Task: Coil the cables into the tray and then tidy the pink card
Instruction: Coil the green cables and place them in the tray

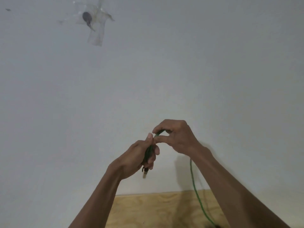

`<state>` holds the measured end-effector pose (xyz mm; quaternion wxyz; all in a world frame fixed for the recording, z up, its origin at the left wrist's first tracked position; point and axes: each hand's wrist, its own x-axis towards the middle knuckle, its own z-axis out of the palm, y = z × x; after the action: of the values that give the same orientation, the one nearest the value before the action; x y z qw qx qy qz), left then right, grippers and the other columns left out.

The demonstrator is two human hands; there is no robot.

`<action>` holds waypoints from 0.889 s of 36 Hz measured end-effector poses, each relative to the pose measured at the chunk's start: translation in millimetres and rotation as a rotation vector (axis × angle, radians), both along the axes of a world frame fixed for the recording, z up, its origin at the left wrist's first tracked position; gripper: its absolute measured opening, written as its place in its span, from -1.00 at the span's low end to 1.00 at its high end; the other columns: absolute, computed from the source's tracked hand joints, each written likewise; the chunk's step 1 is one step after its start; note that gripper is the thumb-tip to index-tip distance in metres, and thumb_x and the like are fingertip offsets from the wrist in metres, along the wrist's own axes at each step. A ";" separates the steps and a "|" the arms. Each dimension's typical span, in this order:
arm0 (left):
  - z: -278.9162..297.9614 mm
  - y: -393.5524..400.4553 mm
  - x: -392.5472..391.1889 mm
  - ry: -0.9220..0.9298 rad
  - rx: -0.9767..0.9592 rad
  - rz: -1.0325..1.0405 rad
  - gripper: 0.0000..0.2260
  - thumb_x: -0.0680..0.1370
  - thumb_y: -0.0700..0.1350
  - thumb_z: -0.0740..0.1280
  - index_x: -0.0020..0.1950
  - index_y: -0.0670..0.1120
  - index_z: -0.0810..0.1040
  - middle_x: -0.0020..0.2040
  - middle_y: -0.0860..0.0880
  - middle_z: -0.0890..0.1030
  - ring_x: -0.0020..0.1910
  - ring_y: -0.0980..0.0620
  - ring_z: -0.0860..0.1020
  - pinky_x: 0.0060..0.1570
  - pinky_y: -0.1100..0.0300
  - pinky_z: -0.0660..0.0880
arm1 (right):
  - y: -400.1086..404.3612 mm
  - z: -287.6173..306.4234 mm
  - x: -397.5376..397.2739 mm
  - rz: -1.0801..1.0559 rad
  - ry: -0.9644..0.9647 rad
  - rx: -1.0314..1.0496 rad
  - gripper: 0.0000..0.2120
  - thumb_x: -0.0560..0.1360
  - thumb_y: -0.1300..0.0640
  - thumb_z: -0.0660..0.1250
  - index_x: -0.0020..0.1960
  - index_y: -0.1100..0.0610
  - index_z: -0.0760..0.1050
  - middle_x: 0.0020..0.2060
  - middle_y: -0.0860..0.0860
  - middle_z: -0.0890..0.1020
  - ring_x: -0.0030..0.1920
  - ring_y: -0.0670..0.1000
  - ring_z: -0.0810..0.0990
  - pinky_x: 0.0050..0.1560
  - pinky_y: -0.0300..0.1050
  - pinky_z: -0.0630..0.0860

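Two hands met in front of the white wall (164, 71), above the plywood tabletop (156, 209). The left hand (139, 157) gripped a folded bundle of green cable (196, 193), its pale connector (144, 175) hanging just below the fist. The right hand (177, 137) pinched a loop of that cable just above the left hand. The rest trailed down to the tabletop.
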<state>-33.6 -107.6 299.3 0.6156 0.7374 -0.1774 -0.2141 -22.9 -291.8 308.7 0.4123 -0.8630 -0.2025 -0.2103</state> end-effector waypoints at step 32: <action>19.2 -14.5 36.5 -0.267 -0.407 0.279 -0.78 0.70 -0.16 0.18 0.00 -0.22 0.56 -0.26 -0.04 0.61 -0.29 -0.01 0.52 -0.08 0.10 0.53 | 42.5 -58.3 -44.0 -0.064 0.505 0.622 -0.80 0.54 0.02 0.42 -0.14 0.14 0.68 -0.37 0.02 0.70 -0.48 -0.05 0.42 -0.43 -0.23 0.41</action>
<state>2.9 -122.1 318.5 0.7459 0.6375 -0.1928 0.0118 -66.9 -249.3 250.4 0.6838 -0.7275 0.0053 -0.0557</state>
